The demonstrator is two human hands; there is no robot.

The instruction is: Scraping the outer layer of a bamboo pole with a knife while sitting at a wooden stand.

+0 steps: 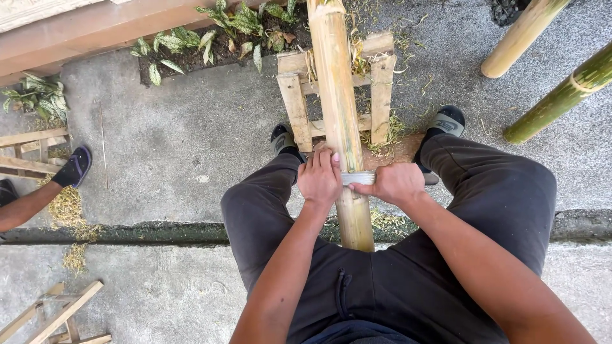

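both hands, left hand (320, 178) and right hand (395, 183), grip a metal blade (357, 178) laid across a bamboo pole (338, 108).

Everything is carried by grey concrete ground (191, 134). A small wooden slat frame (376, 83) is laid flat on it, with a bamboo pole (338, 114) rested across the frame. Bamboo shavings (67, 210) are scattered at the left by a dark drain groove (127, 232). Two more bamboo poles (554, 99) are seen at top right. Further slat frames (25, 150) are laid at the left edge and bottom left. A soil strip with leafy plants (223, 32) is set against the wall.
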